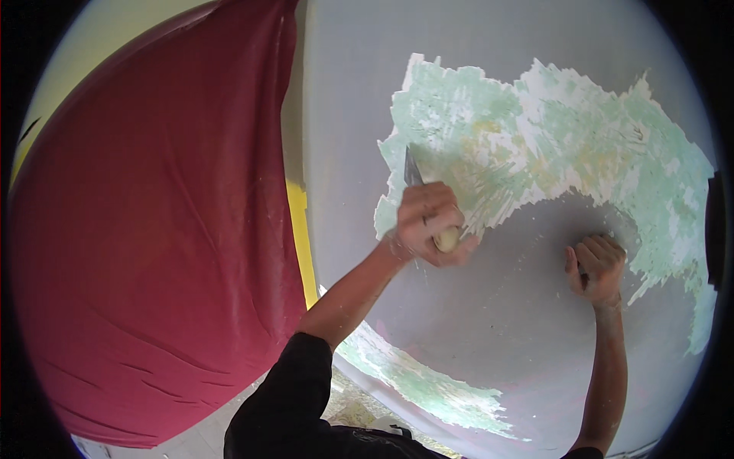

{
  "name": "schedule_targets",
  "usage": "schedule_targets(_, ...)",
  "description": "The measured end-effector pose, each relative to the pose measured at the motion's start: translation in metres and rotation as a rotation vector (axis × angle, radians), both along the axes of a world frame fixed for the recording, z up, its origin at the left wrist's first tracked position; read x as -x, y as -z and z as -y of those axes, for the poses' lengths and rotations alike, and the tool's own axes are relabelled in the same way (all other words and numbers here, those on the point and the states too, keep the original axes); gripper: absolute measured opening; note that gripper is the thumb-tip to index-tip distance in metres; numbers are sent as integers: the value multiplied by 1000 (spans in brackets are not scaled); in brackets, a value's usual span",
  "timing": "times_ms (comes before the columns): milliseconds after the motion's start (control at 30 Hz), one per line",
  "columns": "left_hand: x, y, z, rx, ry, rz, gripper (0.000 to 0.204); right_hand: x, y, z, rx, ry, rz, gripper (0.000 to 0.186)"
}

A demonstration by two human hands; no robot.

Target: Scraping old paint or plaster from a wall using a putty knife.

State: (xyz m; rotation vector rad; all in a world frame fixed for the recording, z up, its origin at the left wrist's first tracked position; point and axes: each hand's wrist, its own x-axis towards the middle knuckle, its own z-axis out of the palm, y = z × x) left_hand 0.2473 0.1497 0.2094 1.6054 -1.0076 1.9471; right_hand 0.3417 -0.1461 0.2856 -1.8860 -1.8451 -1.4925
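My left hand is closed round the pale handle of a metal scraper, whose blade points up over a ragged, scraped patch of pale green, white and faint yellow on the grey wall. Lower on the right, my right hand is curled with its knuckles up against bare grey paint; whatever it may hold is hidden. A second flaked band of green and white runs along the bottom of the wall.
A large dark red cloth hangs on the left, beside a yellow strip. Below, a pale floor shows, with debris near the wall's foot. A dark object sits at the far right edge.
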Motion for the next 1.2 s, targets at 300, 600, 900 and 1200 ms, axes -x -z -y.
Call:
schedule_targets(300,-20,26,-6,35,-119,32,26,-1,4,1,41,40,0,33)
schedule_targets(600,-26,37,-2,66,-126,108,25,-1,4,1,22,12,0,34)
schedule_targets(900,-10,45,-6,32,-160,-71,27,-4,4,3,21,10,-12,34)
schedule_targets(1200,4,14,-1,0,-234,-372,39,1,3,2,-6,6,-18,32)
